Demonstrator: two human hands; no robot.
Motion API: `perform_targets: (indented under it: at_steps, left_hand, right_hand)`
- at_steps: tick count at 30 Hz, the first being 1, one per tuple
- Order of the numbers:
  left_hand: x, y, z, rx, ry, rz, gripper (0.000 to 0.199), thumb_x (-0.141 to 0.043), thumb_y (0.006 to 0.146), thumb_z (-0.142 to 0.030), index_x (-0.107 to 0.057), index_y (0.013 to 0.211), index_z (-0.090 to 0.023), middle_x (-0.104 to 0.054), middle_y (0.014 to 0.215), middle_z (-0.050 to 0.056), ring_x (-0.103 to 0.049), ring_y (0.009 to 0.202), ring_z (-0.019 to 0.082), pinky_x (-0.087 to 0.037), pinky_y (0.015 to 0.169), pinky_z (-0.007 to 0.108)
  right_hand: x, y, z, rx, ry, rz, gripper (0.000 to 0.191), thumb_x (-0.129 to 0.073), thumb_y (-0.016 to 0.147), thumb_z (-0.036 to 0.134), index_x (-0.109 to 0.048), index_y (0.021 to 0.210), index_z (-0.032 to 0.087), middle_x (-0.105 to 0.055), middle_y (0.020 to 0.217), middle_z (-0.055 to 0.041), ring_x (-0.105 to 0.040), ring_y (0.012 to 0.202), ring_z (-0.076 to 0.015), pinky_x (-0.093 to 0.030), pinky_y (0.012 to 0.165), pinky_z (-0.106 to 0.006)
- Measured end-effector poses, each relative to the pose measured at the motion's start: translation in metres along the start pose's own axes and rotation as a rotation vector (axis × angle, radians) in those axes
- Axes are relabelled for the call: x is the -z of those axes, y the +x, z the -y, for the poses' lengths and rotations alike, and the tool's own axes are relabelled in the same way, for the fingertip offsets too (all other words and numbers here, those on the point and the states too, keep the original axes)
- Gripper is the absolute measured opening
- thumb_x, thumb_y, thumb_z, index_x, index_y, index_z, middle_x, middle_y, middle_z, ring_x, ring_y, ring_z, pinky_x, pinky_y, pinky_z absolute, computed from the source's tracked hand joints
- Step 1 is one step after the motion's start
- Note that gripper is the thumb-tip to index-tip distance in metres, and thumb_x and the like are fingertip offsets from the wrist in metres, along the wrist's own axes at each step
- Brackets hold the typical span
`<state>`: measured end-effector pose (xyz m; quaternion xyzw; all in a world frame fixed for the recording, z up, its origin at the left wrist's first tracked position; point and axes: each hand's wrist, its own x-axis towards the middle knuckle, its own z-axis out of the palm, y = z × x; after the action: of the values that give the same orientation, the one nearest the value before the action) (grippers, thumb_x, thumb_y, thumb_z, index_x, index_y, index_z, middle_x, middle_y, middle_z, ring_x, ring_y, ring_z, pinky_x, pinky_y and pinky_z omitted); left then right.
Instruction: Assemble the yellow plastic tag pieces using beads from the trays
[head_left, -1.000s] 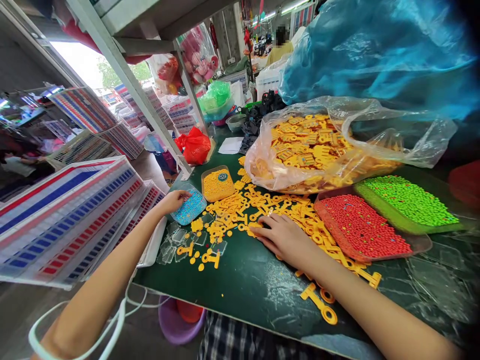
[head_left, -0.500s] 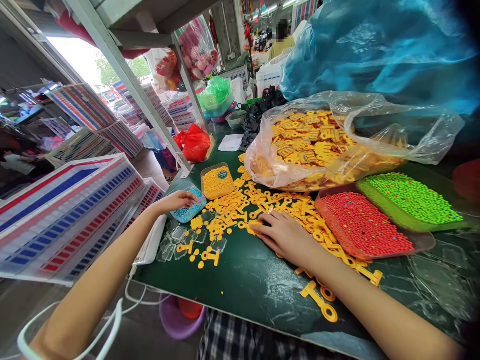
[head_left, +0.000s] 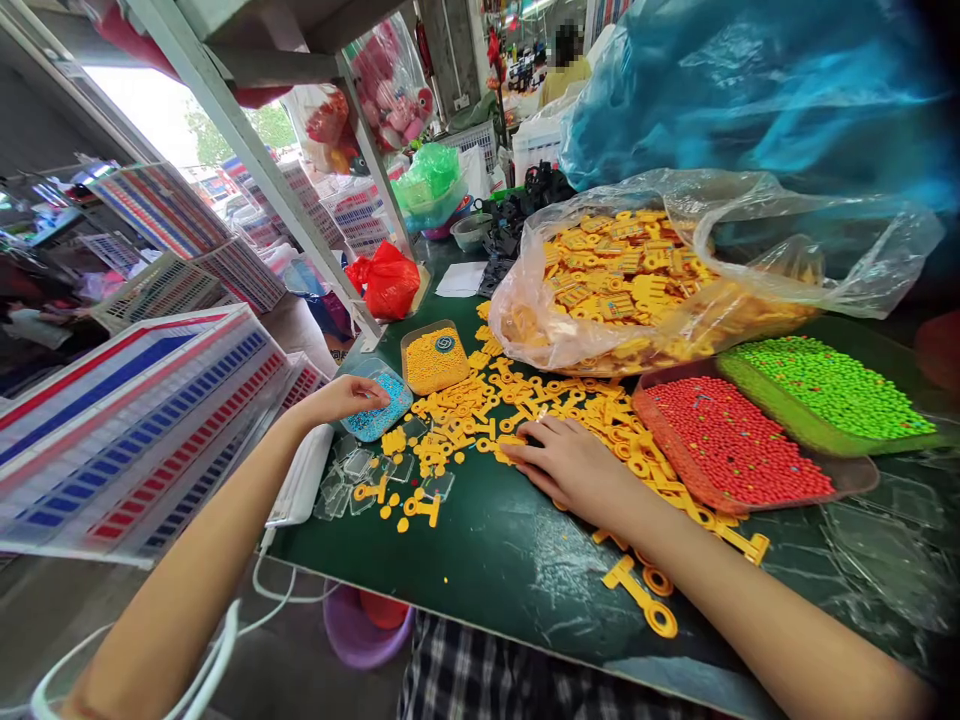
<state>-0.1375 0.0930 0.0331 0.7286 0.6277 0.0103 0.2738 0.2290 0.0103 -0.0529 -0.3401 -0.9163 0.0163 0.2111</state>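
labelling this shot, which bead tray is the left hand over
The blue bead tray, farthest left of the four. The left hand is over it; neither hand is over the yellow tray, red tray or green tray.

No lettering is legible; a dark disc [head_left: 445, 344] on yellow beads [head_left: 433, 371] bears a pale swirl.

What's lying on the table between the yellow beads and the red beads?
The head view shows loose yellow pieces between the yellow beads and the red beads, the right hand at their near edge.
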Motion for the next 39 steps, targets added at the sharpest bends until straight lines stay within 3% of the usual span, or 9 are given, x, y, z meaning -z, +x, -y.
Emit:
perform_targets:
  at_steps: [5, 11, 15, 18, 20, 24, 28, 32, 39]
  left_hand:
    - [-0.007, 0.006, -0.003, 0.0, 0.115, 0.033, 0.04, -0.072, 0.064, -0.052, -0.077, 0.088, -0.021, -0.077, 0.085, 0.002, -0.068, 0.078, 0.022, -0.051, 0.07, 0.027]
    - [-0.011, 0.006, -0.005, -0.047, 0.161, -0.031, 0.03, -0.068, 0.071, -0.05, -0.076, 0.076, -0.022, -0.076, 0.084, 0.002, -0.068, 0.079, 0.021, -0.051, 0.075, 0.027]
    - [-0.008, -0.004, -0.018, -0.081, 0.18, -0.208, 0.033, -0.065, 0.078, -0.051, -0.077, 0.081, -0.021, -0.074, 0.094, 0.006, -0.065, 0.09, 0.024, -0.05, 0.084, 0.033]
    - [-0.019, -0.01, -0.047, -0.212, 0.122, -0.452, 0.035, -0.06, 0.086, -0.051, -0.077, 0.091, -0.02, -0.071, 0.098, 0.006, -0.062, 0.094, 0.023, -0.048, 0.087, 0.034]
    - [-0.035, -0.011, -0.073, -0.337, 0.091, -0.544, 0.034, -0.06, 0.09, -0.05, -0.077, 0.092, -0.021, -0.07, 0.097, 0.006, -0.061, 0.094, 0.023, -0.047, 0.087, 0.035]
    - [-0.077, -0.003, -0.117, -0.534, 0.16, -0.409, 0.032, -0.056, 0.095, -0.047, -0.077, 0.089, -0.024, -0.07, 0.095, 0.004, -0.06, 0.092, 0.021, -0.044, 0.088, 0.038]
    - [-0.108, 0.009, -0.131, -0.604, 0.193, -0.267, 0.026, -0.058, 0.094, -0.044, -0.077, 0.093, -0.026, -0.068, 0.099, 0.005, -0.059, 0.095, 0.022, -0.042, 0.088, 0.039]
    - [-0.121, 0.013, -0.128, -0.621, 0.173, -0.205, 0.027, -0.057, 0.095, -0.045, -0.078, 0.095, -0.027, -0.067, 0.1, 0.005, -0.058, 0.095, 0.022, -0.042, 0.088, 0.039]
    - [-0.126, 0.02, -0.121, -0.608, 0.157, -0.177, 0.031, -0.055, 0.095, -0.049, -0.079, 0.101, -0.029, -0.066, 0.098, 0.005, -0.056, 0.093, 0.022, -0.04, 0.086, 0.038]
  right_hand:
    - [-0.002, 0.0, 0.0, -0.003, -0.014, -0.028, 0.025, -0.052, 0.097, 0.023, -0.069, 0.114, 0.026, -0.067, 0.101, -0.0082, -0.058, 0.093, -0.022, -0.045, 0.08, -0.035]
    - [-0.002, 0.0, -0.001, 0.005, -0.005, -0.033, 0.025, -0.052, 0.096, 0.023, -0.07, 0.114, 0.026, -0.068, 0.102, -0.0087, -0.059, 0.093, -0.0227, -0.047, 0.08, -0.036]
    - [-0.003, 0.0, -0.001, -0.004, 0.021, -0.022, 0.025, -0.051, 0.097, 0.024, -0.07, 0.114, 0.026, -0.068, 0.101, -0.0086, -0.059, 0.094, -0.0229, -0.047, 0.08, -0.037]
    - [-0.002, 0.0, 0.001, -0.024, 0.07, -0.018, 0.025, -0.052, 0.097, 0.024, -0.067, 0.117, 0.025, -0.067, 0.103, -0.0078, -0.059, 0.094, -0.0231, -0.048, 0.082, -0.039]
    - [0.0, 0.0, 0.002, -0.075, 0.125, -0.036, 0.023, -0.056, 0.095, 0.026, -0.066, 0.115, 0.022, -0.067, 0.105, -0.0079, -0.059, 0.097, -0.0235, -0.049, 0.085, -0.039]
    - [0.004, 0.001, 0.001, -0.196, 0.159, -0.097, 0.026, -0.066, 0.089, 0.035, -0.064, 0.11, 0.02, -0.067, 0.108, -0.0089, -0.057, 0.101, -0.026, -0.05, 0.087, -0.041]
    - [0.004, 0.0, -0.002, -0.218, 0.096, -0.106, 0.027, -0.071, 0.085, 0.04, -0.067, 0.103, 0.021, -0.066, 0.107, -0.0101, -0.055, 0.099, -0.0274, -0.05, 0.084, -0.043]
    - [0.002, 0.0, -0.003, -0.222, 0.063, -0.106, 0.024, -0.071, 0.085, 0.042, -0.07, 0.097, 0.021, -0.065, 0.106, -0.0101, -0.054, 0.098, -0.0272, -0.049, 0.082, -0.042]
    - [0.0, 0.0, -0.002, -0.252, 0.037, -0.094, 0.027, -0.073, 0.083, 0.043, -0.073, 0.097, 0.02, -0.066, 0.107, -0.011, -0.053, 0.1, -0.0276, -0.047, 0.082, -0.041]
